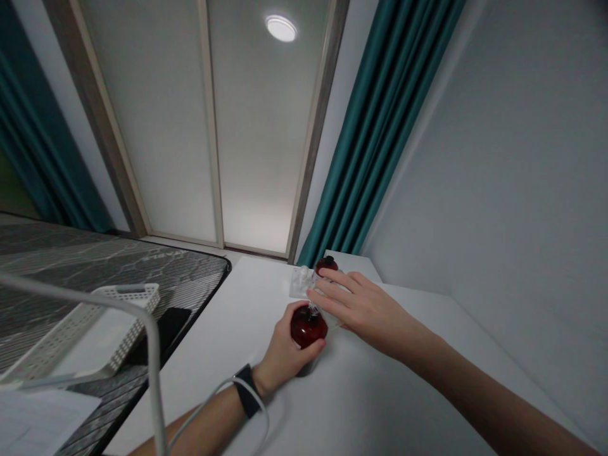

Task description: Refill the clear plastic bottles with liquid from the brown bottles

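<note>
My left hand (281, 349) is wrapped round a shiny dark red round bottle (308, 327) just above the white table. Small clear or silvery bits show at the top of this bottle, too small to make out. Over and beside that top reaches my right hand (356, 305), its fingers stretched out and slightly apart. Whether its fingertips touch the bottle is hidden. Just beyond the fingers stands a second red bottle (325, 263) with a black top. To its left lies a clear plastic-looking piece (300, 282).
The white table (213, 354) meets a grey wall on the right. At left, a white perforated basket (137, 297), a black flat object (166, 329) and paper (42, 418) lie on a grey patterned surface. A pale cable (154, 354) crosses the lower left. Teal curtains (375, 126) hang behind.
</note>
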Available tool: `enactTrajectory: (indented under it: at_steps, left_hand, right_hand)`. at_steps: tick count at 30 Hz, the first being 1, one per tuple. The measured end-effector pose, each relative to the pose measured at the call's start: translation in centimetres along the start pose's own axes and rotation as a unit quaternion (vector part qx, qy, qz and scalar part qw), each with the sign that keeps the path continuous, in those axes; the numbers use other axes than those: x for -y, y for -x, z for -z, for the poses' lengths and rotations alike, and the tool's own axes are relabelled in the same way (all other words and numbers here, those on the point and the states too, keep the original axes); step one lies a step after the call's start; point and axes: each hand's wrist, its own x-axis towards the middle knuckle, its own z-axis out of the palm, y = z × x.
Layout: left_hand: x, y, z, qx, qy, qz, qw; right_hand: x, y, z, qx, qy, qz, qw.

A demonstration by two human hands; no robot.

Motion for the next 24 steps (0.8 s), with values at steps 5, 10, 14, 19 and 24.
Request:
enactTrajectory:
  at_steps: [5, 10, 14, 19, 24]
  left_hand:
    - [-0.14, 0.0, -0.03, 0.001, 0.004, 0.008, 1.0]
    - [-0.04, -0.07, -0.06, 0.004, 0.0, 0.008, 1.0]
    - [-0.03, -0.09, -0.1, 0.004, 0.002, 0.005, 1.0]
    - [-0.23, -0.07, -0.1, 0.002, 0.006, 0.005, 1.0]
    - [-0.52, -0.02, 0.05, 0.007, 0.006, 0.008, 1.0]
  right_hand:
    - [0.13, -0.28, 0.51, -0.002, 0.025, 0.019, 1.0]
    - [0.23, -0.41, 0.82, -0.005, 0.053, 0.033, 0.998]
    - [0.16, -0.41, 0.9, -0.007, 0.062, 0.043, 0.997]
    - [0.2, -0.42, 1.0, -0.008, 0.058, 0.047, 0.997]
    - [0.08, -0.11, 0.56, 0.014, 0.004, 0.009, 1.0]
